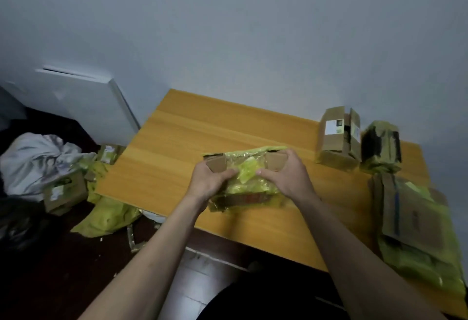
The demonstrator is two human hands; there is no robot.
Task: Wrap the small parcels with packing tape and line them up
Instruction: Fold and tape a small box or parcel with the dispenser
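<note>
A small cardboard parcel (pixel 249 180) half covered in yellow-green tape lies at the middle of the wooden table (pixel 177 147). My left hand (pixel 210 180) grips its left end, thumb pressed on the taped top. My right hand (pixel 286 175) grips its right end the same way. Bare cardboard shows at both far corners. At the table's right stand a taped brown parcel (pixel 338 137) and a darker taped parcel (pixel 381 147), side by side. A larger flat parcel (pixel 410 216) with yellow-green wrap lies in front of them.
The table stands against a pale wall. On the dark floor to the left lie a white bag (pixel 38 160), a small cardboard box (pixel 64 190), another little box (pixel 109 154) and crumpled yellow-green plastic (pixel 109 213). A white panel (pixel 83 102) leans on the wall.
</note>
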